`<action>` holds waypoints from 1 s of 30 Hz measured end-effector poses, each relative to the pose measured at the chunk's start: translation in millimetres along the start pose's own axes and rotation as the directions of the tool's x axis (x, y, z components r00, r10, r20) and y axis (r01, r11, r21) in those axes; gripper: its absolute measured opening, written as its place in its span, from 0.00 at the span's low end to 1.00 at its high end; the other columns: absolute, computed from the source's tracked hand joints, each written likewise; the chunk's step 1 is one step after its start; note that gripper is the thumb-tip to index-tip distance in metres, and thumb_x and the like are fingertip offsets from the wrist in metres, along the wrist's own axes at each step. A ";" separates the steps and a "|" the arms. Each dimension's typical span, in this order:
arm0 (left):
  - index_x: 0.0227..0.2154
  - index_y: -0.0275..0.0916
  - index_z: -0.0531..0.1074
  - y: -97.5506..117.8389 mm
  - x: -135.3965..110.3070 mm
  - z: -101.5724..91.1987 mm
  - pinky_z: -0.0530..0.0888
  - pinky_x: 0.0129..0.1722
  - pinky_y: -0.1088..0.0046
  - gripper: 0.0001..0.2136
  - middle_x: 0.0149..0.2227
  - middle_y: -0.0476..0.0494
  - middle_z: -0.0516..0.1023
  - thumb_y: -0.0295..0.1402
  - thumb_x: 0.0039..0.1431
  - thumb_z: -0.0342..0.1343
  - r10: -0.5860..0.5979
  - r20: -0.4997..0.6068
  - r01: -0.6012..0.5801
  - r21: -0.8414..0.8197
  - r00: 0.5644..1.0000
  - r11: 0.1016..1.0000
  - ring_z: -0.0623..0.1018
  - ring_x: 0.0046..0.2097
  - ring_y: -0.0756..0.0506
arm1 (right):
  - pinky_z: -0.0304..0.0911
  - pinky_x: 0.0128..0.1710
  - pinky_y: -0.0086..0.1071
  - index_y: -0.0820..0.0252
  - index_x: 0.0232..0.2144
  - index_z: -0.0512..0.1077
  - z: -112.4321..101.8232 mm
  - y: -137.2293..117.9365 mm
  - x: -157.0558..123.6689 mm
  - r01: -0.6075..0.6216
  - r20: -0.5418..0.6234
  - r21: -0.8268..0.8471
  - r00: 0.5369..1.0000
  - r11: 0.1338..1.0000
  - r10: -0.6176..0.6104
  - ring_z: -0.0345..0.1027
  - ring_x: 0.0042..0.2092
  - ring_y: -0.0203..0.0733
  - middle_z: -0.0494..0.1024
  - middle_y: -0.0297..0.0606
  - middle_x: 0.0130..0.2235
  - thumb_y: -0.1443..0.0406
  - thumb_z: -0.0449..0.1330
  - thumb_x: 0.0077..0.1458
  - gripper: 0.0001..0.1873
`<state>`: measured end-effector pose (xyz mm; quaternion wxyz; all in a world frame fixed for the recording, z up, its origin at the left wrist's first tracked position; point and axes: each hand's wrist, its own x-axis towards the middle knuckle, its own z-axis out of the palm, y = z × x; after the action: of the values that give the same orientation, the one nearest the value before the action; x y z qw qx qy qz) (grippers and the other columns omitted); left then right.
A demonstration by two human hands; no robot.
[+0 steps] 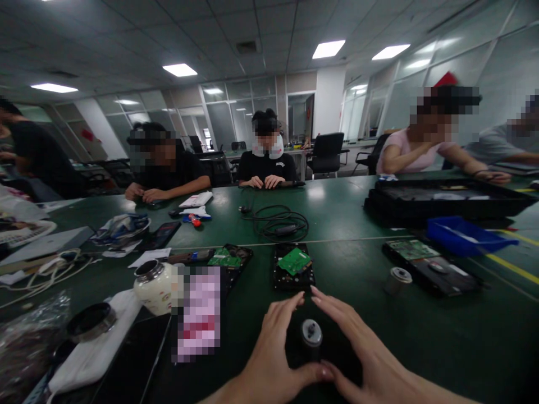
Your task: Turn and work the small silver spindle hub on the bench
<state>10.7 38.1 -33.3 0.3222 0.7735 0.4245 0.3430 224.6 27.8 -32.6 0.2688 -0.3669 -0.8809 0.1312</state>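
A small metal cylinder (312, 333) with a silver top, resembling a little motor, stands upright on the green table near its front. My left hand (275, 348) curves along its left side and my right hand (357, 348) along its right. Together the hands ring it without visibly gripping it; the thumb tips meet in front and the fingertips come close together behind. Both hands have their fingers stretched out. Just beyond the fingertips lies a black hard drive (278, 280) with a green circuit board (293, 260) on it.
A second metal cylinder (398, 280) and another drive (455, 275) lie to the right, near a blue bin (465, 235) and black tray (446, 210). Leftward are a cream jar (155, 289), a dark tablet-like slab (130, 359) and a coiled cable (280, 221) farther back. Several people sit across.
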 end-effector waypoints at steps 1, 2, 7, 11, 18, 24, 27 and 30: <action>0.62 0.42 0.58 -2.7 -1.7 2.5 0.64 0.59 0.55 0.45 0.59 0.37 0.66 0.42 0.41 0.72 -0.009 0.039 0.009 0.008 0.999 1.000 0.66 0.59 0.36 | 0.48 0.64 0.51 0.61 0.66 0.49 -3.4 -1.1 0.6 0.057 0.004 -0.001 0.998 0.998 -0.057 0.44 0.68 0.54 0.48 0.48 0.68 0.67 0.56 0.54 0.39; 0.60 0.43 0.61 -4.5 -2.6 4.4 0.64 0.59 0.56 0.42 0.58 0.38 0.68 0.41 0.42 0.72 -0.010 0.075 0.009 0.018 0.997 1.000 0.66 0.59 0.36 | 0.46 0.65 0.51 0.58 0.66 0.51 -6.7 -2.4 1.7 0.110 0.033 -0.001 0.993 0.994 -0.110 0.43 0.68 0.53 0.47 0.44 0.69 0.68 0.55 0.53 0.38; 0.52 0.50 0.72 -5.0 -1.2 5.4 0.64 0.59 0.58 0.30 0.58 0.47 0.70 0.30 0.44 0.72 -0.030 0.115 0.025 0.047 0.993 0.999 0.66 0.59 0.39 | 0.42 0.66 0.50 0.53 0.65 0.54 -15.4 -7.5 8.5 0.162 0.202 -0.028 0.967 0.986 -0.153 0.43 0.68 0.49 0.51 0.39 0.68 0.70 0.54 0.52 0.37; 0.52 0.53 0.71 -7.0 -1.7 5.1 0.64 0.59 0.59 0.31 0.58 0.49 0.71 0.28 0.43 0.72 -0.039 0.104 0.036 0.033 0.994 0.999 0.67 0.59 0.40 | 0.41 0.66 0.48 0.53 0.65 0.54 -13.4 -6.8 9.7 0.181 0.208 -0.069 0.964 0.981 -0.163 0.43 0.68 0.45 0.53 0.37 0.67 0.71 0.53 0.52 0.37; 0.51 0.47 0.73 -9.3 -4.5 5.5 0.64 0.59 0.58 0.24 0.57 0.46 0.72 0.26 0.51 0.67 -0.040 0.092 0.036 0.053 0.995 0.998 0.67 0.59 0.40 | 0.44 0.66 0.45 0.54 0.65 0.54 -10.0 -3.9 6.7 0.218 0.119 -0.094 0.971 0.971 -0.207 0.48 0.67 0.44 0.58 0.38 0.66 0.72 0.52 0.55 0.35; 0.50 0.45 0.73 0.6 -0.6 -0.8 0.64 0.58 0.54 0.22 0.57 0.42 0.72 0.34 0.50 0.68 -0.107 0.140 0.091 0.116 0.984 0.989 0.67 0.60 0.36 | 0.45 0.65 0.53 0.54 0.67 0.46 -7.6 20.1 -5.6 -0.122 -0.012 -0.195 0.992 0.973 0.122 0.42 0.68 0.51 0.49 0.41 0.68 0.61 0.52 0.63 0.34; 0.50 0.45 0.74 2.8 -0.5 -2.8 0.64 0.59 0.53 0.22 0.57 0.42 0.72 0.36 0.51 0.68 -0.122 0.143 0.106 0.115 0.982 0.988 0.67 0.60 0.36 | 0.46 0.65 0.56 0.49 0.66 0.48 -7.4 28.9 -10.1 -0.220 0.082 -0.215 0.967 0.952 0.242 0.43 0.68 0.53 0.52 0.38 0.68 0.55 0.51 0.64 0.32; 0.49 0.46 0.74 3.0 -0.6 -3.2 0.64 0.59 0.53 0.21 0.57 0.43 0.73 0.36 0.51 0.67 -0.126 0.144 0.110 0.109 0.982 0.988 0.67 0.60 0.36 | 0.45 0.64 0.57 0.46 0.65 0.51 -7.2 30.1 -11.4 -0.239 0.130 -0.222 0.953 0.945 0.272 0.44 0.68 0.53 0.53 0.36 0.67 0.52 0.51 0.64 0.31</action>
<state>9.2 36.9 -29.3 0.3337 0.7859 0.4609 0.2422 252.7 40.9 -44.0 0.1394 -0.4921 -0.8531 0.1031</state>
